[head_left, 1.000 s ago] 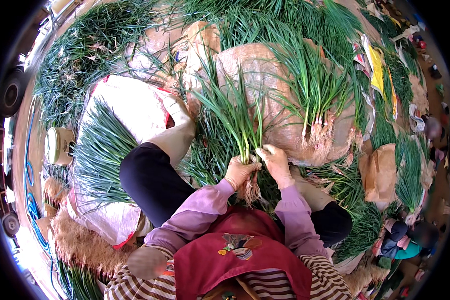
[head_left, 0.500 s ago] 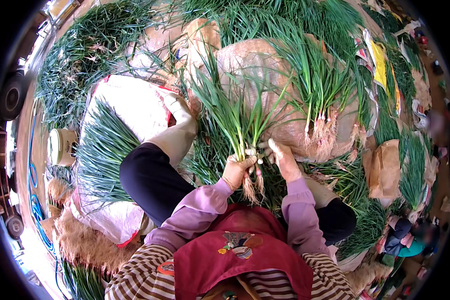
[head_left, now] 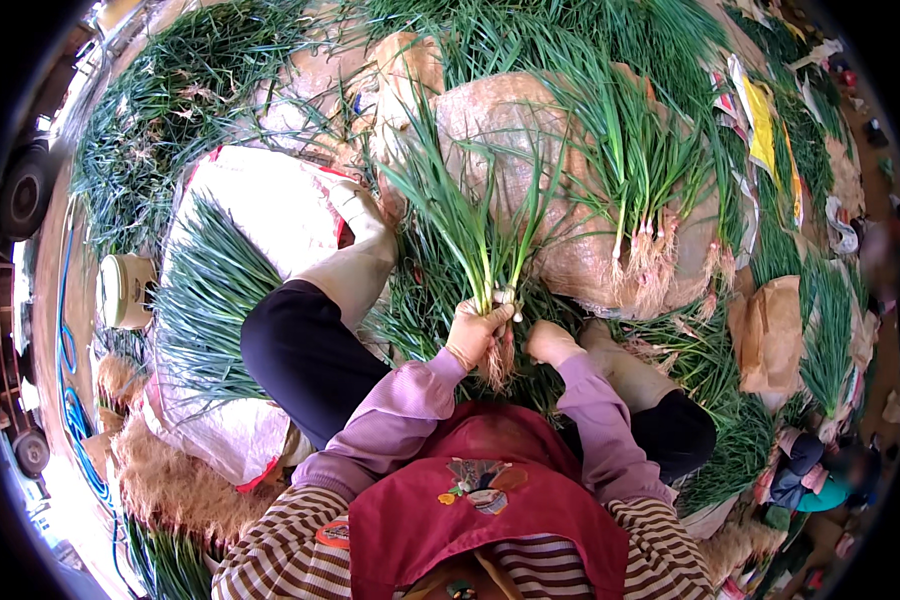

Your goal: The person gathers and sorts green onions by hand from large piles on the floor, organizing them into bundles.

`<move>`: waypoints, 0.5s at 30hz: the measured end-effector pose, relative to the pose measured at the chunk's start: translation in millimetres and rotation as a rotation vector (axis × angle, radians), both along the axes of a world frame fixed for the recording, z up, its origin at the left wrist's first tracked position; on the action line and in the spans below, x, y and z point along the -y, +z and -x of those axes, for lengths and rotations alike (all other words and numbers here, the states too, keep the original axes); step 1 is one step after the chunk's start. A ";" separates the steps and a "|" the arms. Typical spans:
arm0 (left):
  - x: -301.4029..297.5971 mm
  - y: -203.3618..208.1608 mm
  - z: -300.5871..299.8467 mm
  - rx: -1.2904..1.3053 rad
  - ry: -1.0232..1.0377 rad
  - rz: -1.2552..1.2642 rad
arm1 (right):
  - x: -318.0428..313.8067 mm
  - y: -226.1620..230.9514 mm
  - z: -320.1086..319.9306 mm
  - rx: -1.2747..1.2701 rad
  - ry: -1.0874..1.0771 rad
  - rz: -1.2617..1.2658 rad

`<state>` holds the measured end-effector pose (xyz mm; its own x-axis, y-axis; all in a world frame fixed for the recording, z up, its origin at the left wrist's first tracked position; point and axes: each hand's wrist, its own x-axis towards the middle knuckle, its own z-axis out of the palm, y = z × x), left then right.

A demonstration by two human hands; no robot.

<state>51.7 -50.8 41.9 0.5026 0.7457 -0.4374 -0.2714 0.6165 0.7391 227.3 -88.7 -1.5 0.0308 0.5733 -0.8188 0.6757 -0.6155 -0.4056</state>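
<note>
My left hand (head_left: 478, 332) is closed around a small bunch of green garlic (head_left: 483, 262), held just above the roots. Its long leaves fan up and away from me, and the pinkish stem ends with stringy roots (head_left: 498, 368) hang below my fist. Close to the right of these roots is my right hand (head_left: 550, 343), its fingers curled in and partly hidden; anything in them cannot be made out. Beyond it, a loose pile of green garlic (head_left: 642, 190) with roots toward me lies on a bulging tan sack (head_left: 510, 105).
A thick stack of green garlic (head_left: 210, 305) rests on a white sack (head_left: 260, 195) by my left leg. Farther left stand a pale bucket (head_left: 127, 292) and a blue hose (head_left: 68, 400). Brown paper (head_left: 772, 325) lies at right, near another person (head_left: 805, 470).
My right hand has drawn back toward me from the stems, its fingers curling in. The stalks in my left hand have come closer together into one bunch.
</note>
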 end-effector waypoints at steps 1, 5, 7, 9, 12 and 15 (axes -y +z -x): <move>0.0 1.3 -0.1 0.024 0.011 0.000 | 2.8 3.1 -4.4 -0.016 -0.019 0.053; -0.5 12.7 -1.4 0.211 -0.008 0.187 | -8.6 34.9 -9.2 -0.907 -0.700 -0.171; 1.6 9.5 -1.3 0.276 -0.067 0.252 | -22.4 43.8 3.4 -1.085 -0.835 -0.223; 5.3 8.9 -1.8 0.288 -0.081 0.331 | -30.7 49.5 18.1 -0.963 -0.923 -0.310; 4.8 14.5 -1.6 0.069 -0.069 0.263 | -21.9 -10.1 11.7 -0.516 -0.537 -0.412; 7.1 -2.5 1.9 -0.108 -0.079 0.096 | -7.2 16.2 6.2 0.531 0.431 -0.190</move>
